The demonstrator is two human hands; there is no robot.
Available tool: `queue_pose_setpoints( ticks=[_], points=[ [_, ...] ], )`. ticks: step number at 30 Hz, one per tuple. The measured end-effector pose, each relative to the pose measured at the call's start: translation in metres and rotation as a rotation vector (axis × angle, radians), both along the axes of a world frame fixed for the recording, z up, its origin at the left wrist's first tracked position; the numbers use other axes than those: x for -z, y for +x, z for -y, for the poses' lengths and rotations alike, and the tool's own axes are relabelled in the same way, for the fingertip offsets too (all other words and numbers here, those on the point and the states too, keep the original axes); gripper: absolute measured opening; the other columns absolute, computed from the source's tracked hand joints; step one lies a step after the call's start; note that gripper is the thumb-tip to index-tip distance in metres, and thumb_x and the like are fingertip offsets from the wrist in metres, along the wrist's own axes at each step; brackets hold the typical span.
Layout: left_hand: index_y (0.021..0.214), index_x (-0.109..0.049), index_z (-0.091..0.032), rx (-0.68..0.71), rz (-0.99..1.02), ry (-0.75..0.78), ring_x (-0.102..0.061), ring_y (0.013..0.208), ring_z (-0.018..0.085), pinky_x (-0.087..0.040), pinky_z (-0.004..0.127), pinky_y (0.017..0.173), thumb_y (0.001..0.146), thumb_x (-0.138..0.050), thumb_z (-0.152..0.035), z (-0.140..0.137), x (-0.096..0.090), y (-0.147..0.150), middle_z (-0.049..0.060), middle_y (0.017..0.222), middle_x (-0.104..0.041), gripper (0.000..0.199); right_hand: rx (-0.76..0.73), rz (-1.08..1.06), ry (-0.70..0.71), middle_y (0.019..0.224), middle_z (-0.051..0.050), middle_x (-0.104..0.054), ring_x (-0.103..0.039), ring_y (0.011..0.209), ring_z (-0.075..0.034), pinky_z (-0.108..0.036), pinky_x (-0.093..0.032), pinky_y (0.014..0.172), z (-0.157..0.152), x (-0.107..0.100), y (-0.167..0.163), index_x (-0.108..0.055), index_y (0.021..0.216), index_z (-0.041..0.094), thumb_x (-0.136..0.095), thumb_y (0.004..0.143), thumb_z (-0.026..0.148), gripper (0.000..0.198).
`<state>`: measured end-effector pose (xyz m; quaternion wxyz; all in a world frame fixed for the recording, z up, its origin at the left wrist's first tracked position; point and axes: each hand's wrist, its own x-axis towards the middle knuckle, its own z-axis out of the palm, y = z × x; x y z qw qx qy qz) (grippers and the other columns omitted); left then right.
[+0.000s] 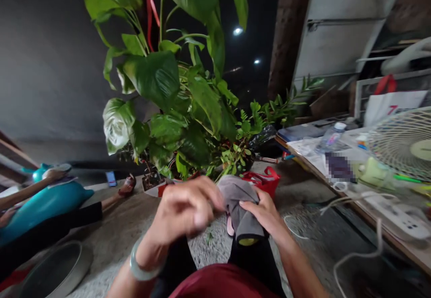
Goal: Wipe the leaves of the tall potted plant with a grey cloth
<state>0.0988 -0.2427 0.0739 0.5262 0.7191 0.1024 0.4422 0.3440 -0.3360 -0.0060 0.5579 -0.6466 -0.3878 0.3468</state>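
My right hand (264,210) grips a grey cloth piece (240,201) above my lap, its thumb lying on the front of the fabric. The cloth is crumpled at the top. Its lower end has a dark rim with a yellow-green patch showing. Close by on the left hovers my left hand (188,206), a pale bangle (143,260) on its wrist. Its fingers are bent and smeared by motion, with the fingertips near the cloth's upper left edge. Whether they touch the cloth or hold anything, I cannot tell.
Large leafy potted plants (161,123) stand ahead, with a red bag (266,179) by them. On the right, a table (310,163) carries a plastic bottle (333,138), a fan (404,143) and a power strip (397,217). At left sits another person (50,219) beside a teal object (50,199).
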Motion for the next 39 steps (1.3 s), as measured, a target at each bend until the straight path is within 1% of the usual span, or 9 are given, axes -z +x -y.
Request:
queue_pose_setpoints(
  ticks=[4,6,10,15,21,25,30,36,39],
  points=[
    [0.09,-0.079,-0.023,-0.48,0.161,-0.277,-0.069,0.111,0.026,-0.058,0.034,0.088,0.082,-0.085,-0.039,-0.097,0.01,0.058,0.007,0.11,-0.078,0.019,0.225,-0.038,0.159,0.113,-0.009,-0.084,-0.076,0.11,-0.035,-0.045,-0.058,0.102,-0.008,-0.029,0.009,-0.079,0.118,0.02,-0.086,0.067,0.047,0.058],
    [0.102,-0.077,-0.023,-0.574,0.193,-0.441,-0.067,0.118,0.025,-0.055,0.03,0.092,0.071,-0.091,-0.023,-0.127,0.02,0.084,0.007,0.118,-0.077,0.035,0.279,-0.042,0.25,0.117,-0.01,-0.083,-0.075,0.113,-0.033,-0.044,-0.057,0.102,-0.029,-0.034,0.006,-0.077,0.121,0.02,-0.085,0.068,0.049,0.061],
    [0.113,-0.069,-0.022,-0.471,0.103,-0.725,-0.069,0.112,0.026,-0.054,0.033,0.089,0.067,-0.091,-0.017,-0.164,0.034,0.123,0.008,0.11,-0.076,0.051,0.109,-0.025,0.172,0.109,-0.006,-0.084,-0.077,0.105,-0.032,-0.045,-0.06,0.097,-0.052,-0.018,-0.011,-0.079,0.113,0.023,-0.08,0.067,0.04,0.049],
    [0.098,-0.07,-0.021,-0.354,0.021,-0.776,-0.068,0.086,0.02,-0.054,0.034,0.083,0.071,-0.082,-0.021,-0.2,0.032,0.144,0.004,0.089,-0.073,0.03,0.006,-0.042,0.108,0.111,-0.005,-0.085,-0.077,0.111,-0.032,-0.044,-0.059,0.103,-0.005,-0.026,-0.001,-0.081,0.111,0.023,-0.081,0.067,0.034,0.046],
    [0.085,-0.063,-0.021,-0.2,0.093,-0.877,-0.065,0.073,0.018,-0.056,0.035,0.08,0.076,-0.075,-0.022,-0.204,0.035,0.16,0.0,0.075,-0.068,0.014,0.274,0.019,0.356,0.121,-0.005,-0.081,-0.074,0.115,-0.026,-0.035,-0.056,0.104,-0.053,-0.077,0.014,-0.073,0.125,0.021,-0.078,0.077,0.042,0.053],
    [0.082,-0.064,-0.021,-0.1,0.136,-0.906,-0.069,0.082,0.023,-0.056,0.037,0.083,0.074,-0.077,-0.024,-0.198,0.041,0.16,0.002,0.074,-0.068,0.015,0.041,0.05,0.22,0.114,-0.005,-0.083,-0.075,0.107,-0.026,-0.039,-0.056,0.099,-0.084,-0.054,-0.009,-0.075,0.121,0.017,-0.073,0.079,0.032,0.045],
    [0.083,-0.062,-0.021,-0.18,0.142,-0.88,-0.066,0.079,0.018,-0.055,0.035,0.084,0.075,-0.072,-0.021,-0.2,0.041,0.146,0.001,0.08,-0.069,0.013,-0.03,-0.014,0.177,0.103,-0.002,-0.085,-0.077,0.104,-0.03,-0.042,-0.059,0.097,-0.029,-0.024,-0.004,-0.08,0.108,0.024,-0.077,0.072,0.029,0.037],
    [0.087,-0.065,-0.022,-0.242,0.145,-0.961,-0.063,0.074,0.018,-0.053,0.036,0.082,0.086,-0.06,-0.02,-0.194,0.036,0.161,0.001,0.082,-0.069,0.005,0.358,-0.188,0.323,0.114,-0.008,-0.083,-0.076,0.109,-0.032,-0.041,-0.059,0.098,-0.055,-0.052,0.029,-0.077,0.116,0.02,-0.085,0.063,0.045,0.059],
    [0.083,-0.064,-0.023,-0.169,0.163,-0.941,-0.065,0.077,0.02,-0.054,0.036,0.083,0.083,-0.065,-0.025,-0.194,0.035,0.171,0.001,0.077,-0.068,0.003,0.242,-0.139,0.33,0.115,-0.007,-0.083,-0.075,0.11,-0.03,-0.04,-0.059,0.098,-0.086,-0.056,0.013,-0.076,0.119,0.02,-0.08,0.067,0.044,0.057]
  ],
)
